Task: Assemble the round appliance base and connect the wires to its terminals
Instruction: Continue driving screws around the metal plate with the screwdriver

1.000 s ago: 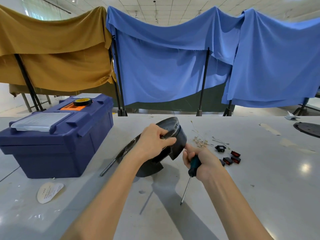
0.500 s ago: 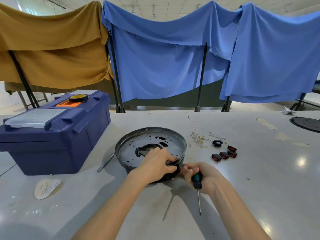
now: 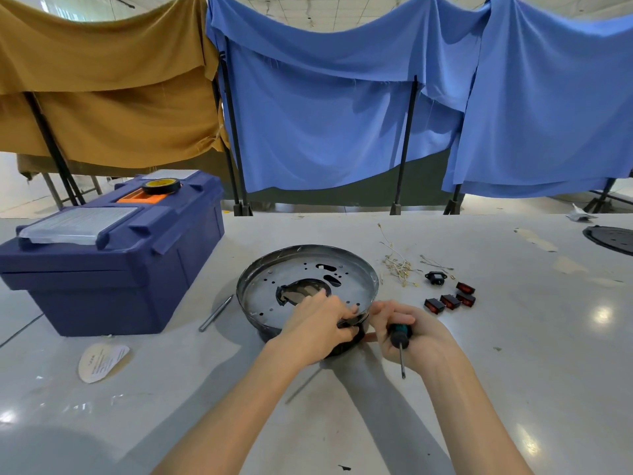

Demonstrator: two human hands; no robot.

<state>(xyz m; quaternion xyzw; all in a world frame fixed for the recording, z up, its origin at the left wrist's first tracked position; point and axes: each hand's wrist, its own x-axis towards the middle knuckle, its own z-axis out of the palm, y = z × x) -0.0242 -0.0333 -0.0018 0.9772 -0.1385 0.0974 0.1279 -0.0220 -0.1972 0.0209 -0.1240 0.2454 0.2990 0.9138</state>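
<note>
The round dark metal appliance base [image 3: 269, 293] sits open side up on the pale grey table [image 3: 513, 378], just right of the dark blue plastic toolbox [image 3: 113, 269]. Its perforated inner plate faces up, with a larger opening near the middle.

The left hand [image 3: 318, 329] lies over the near rim, fingers curled round the edge and gripping it. The right hand [image 3: 416, 334] is just beside it at the base's near right side. Its fingers are wrapped round the teal-and-black-handled screwdriver [image 3: 399, 339] while the fingertips reach to the rim. The thin steel shaft points down toward the person, its tip just above the table.

A tangle of thin pale wires [image 3: 399, 267] lies right of the base, apart from it. Further right are a small black socket [image 3: 435, 277] and four black-and-red rocker switches [image 3: 450, 301]. A short grey metal rod [image 3: 215, 313] lies between toolbox and base, and a cream paper label [image 3: 101, 361] is in front of the toolbox. On the toolbox lid rests a black-and-yellow tape roll [image 3: 161, 185].
</note>
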